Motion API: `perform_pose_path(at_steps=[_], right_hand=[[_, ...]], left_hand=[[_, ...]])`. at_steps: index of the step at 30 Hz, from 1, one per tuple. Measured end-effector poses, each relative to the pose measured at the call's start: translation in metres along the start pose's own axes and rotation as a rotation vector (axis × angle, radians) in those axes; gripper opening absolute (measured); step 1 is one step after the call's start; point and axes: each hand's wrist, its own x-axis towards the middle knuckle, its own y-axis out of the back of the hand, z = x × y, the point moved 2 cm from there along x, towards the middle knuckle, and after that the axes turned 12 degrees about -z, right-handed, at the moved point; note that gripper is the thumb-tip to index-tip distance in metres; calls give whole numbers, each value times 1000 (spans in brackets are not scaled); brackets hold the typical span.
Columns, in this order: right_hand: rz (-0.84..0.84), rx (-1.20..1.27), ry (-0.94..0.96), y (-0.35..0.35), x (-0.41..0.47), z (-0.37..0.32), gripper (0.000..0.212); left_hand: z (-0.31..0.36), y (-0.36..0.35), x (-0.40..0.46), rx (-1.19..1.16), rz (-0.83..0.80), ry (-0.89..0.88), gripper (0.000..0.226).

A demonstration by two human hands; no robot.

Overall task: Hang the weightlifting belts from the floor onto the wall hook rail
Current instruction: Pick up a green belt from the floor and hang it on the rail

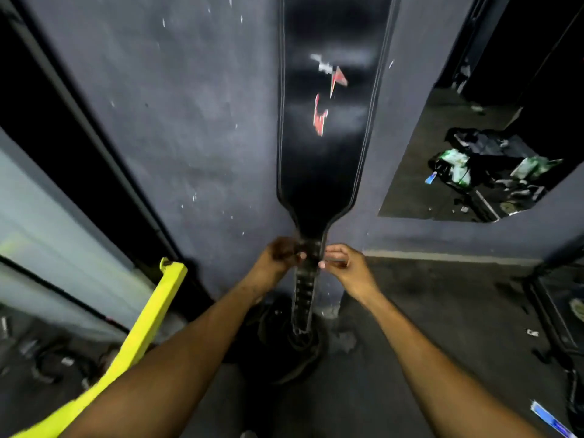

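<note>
Black leather weightlifting belt [325, 121] hanging flat against grey wall [177, 121], top out of frame. Left hand [278, 257] and right hand [343, 263] pinched closed on narrow holed strap end. Risk: tugging strap could unseat belt from unseen hook.

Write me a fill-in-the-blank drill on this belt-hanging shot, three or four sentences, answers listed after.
1. The black belt hangs flat against the ____ wall.
2. The left hand and right hand pinch the belt's ____ strap end, the part with the holes.
3. The worn logo on the belt's wide part shows white and ____.
4. At lower left, a ____ metal bar slants across the view.

Answers: grey; narrow; red; yellow
</note>
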Motion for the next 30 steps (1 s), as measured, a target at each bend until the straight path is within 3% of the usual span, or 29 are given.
perform_pose_path(at_steps=[2, 5, 8, 13, 15, 17, 23, 30], right_hand=[[16, -53, -80, -6, 8, 47, 29], [-34, -67, -218, -24, 9, 96, 20], [-160, -80, -289, -44, 9, 111, 18], [-198, -174, -367, -70, 32, 150, 20], [-235, -228, -398, -85, 48, 163, 23], [-258, -245, -413, -96, 68, 178, 21], [-279, -181, -474, -132, 133, 240, 9], [-411, -330, -562, -181, 219, 386, 26]], left_hand=[[-28, -7, -10, -112, 90, 93, 22], [-73, -4, -21, -186, 102, 237, 12], [-116, 11, -22, -170, 144, 310, 10], [-173, 33, -14, -112, 117, 410, 3], [-200, 44, -9, -100, 110, 474, 30], [-229, 55, -2, -101, 107, 555, 37], [-295, 79, 33, -63, 141, 701, 9], [-451, 77, 104, -47, 96, 790, 45]])
